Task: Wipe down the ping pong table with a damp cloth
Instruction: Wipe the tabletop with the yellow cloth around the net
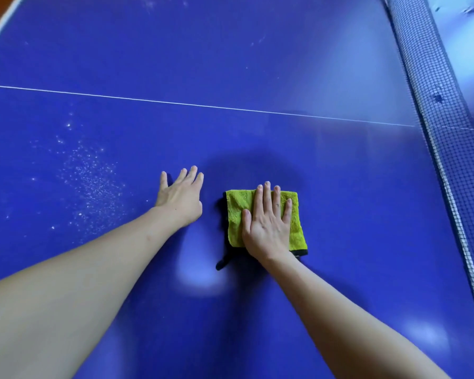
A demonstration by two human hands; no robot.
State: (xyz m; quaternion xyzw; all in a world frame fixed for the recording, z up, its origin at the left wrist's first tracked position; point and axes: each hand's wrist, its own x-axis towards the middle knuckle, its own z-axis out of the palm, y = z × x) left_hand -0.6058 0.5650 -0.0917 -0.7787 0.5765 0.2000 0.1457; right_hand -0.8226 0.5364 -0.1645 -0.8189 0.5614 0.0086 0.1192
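Observation:
The blue ping pong table (257, 56) fills the view. A folded yellow-green cloth (237, 214) with a black edge lies flat on it, right of centre. My right hand (268, 225) presses on the cloth with straight, spread fingers. My left hand (179, 196) rests flat on the bare table just left of the cloth, fingers straight, holding nothing. A patch of white specks (91, 181) lies on the surface to the left of my left hand.
A white centre line (203, 105) crosses the table beyond my hands. The black net (449, 127) runs along the right side, from the top down to the lower right. The table's white edge (0, 26) shows at the top left. Fainter specks (257, 41) lie at the far side.

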